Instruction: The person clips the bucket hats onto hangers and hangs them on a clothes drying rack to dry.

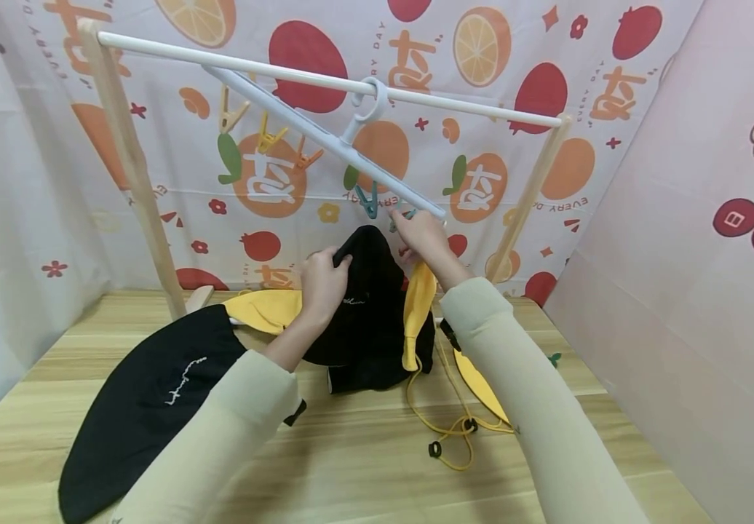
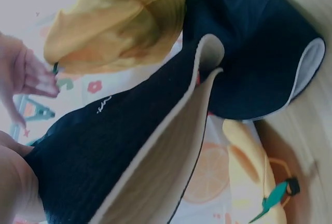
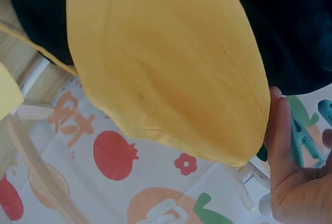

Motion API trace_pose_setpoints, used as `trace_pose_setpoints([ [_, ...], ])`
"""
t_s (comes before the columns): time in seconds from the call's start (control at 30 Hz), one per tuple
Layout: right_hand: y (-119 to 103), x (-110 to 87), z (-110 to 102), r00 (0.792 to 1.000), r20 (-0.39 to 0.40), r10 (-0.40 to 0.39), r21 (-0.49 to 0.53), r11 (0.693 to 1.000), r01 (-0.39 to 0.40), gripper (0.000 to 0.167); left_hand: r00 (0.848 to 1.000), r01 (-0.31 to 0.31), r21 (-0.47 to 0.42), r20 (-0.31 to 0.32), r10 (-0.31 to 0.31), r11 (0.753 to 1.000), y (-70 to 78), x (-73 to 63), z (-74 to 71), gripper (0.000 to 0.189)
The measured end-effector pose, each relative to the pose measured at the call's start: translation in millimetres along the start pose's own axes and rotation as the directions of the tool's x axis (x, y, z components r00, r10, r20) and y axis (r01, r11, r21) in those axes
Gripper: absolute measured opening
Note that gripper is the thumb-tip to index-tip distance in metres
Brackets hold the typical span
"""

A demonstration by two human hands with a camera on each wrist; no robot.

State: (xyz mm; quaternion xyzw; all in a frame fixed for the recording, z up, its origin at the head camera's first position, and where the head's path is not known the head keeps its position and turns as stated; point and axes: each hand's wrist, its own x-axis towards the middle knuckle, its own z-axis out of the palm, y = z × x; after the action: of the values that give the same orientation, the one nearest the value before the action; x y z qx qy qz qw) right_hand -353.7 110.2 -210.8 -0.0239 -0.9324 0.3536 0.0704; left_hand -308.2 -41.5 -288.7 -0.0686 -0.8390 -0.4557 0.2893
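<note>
In the head view my left hand (image 1: 324,287) pinches the edge of a black hat (image 1: 367,269) with small white script, holding it up below the hanger. The left wrist view shows the pale lining of this black hat (image 2: 98,151). My right hand (image 1: 424,236) is at the low right end of a pale blue hanger (image 1: 324,138), beside teal clips (image 1: 368,201). Its fingers look extended and apart in the right wrist view, a fingertip touching the edge of a hanging yellow hat (image 3: 166,73). How that hat is held up is partly hidden.
The hanger tilts from a white rod (image 1: 233,58) on a wooden stand (image 1: 131,160). Yellow and orange clips (image 1: 268,136) hang at its left. Another black hat (image 1: 148,407) lies on the table (image 1: 324,466) at left. Yellow cords (image 1: 442,429) with black toggles trail at right.
</note>
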Motion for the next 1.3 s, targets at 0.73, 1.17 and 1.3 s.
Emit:
trace_pose_setpoints([
  [0.73,-13.1,8.3,13.6,0.967,-0.134,0.218,0.197,0.962,-0.189,0.066,0.994,0.095,-0.119,-0.039,-0.1,0.988,9.5,-8.5,31.4,0.017],
  [1.17,-2.6,11.4,13.3,0.968,-0.202,0.151,0.302,0.95,-0.085,0.059,0.994,0.088,-0.132,-0.05,-0.095,0.987,10.6,-11.0,36.2,0.014],
  [1.3,0.3,11.4,11.9,0.962,-0.246,0.123,0.224,0.972,-0.067,0.054,0.996,0.081,-0.121,-0.034,-0.086,0.989,11.8,-12.7,38.7,0.015],
])
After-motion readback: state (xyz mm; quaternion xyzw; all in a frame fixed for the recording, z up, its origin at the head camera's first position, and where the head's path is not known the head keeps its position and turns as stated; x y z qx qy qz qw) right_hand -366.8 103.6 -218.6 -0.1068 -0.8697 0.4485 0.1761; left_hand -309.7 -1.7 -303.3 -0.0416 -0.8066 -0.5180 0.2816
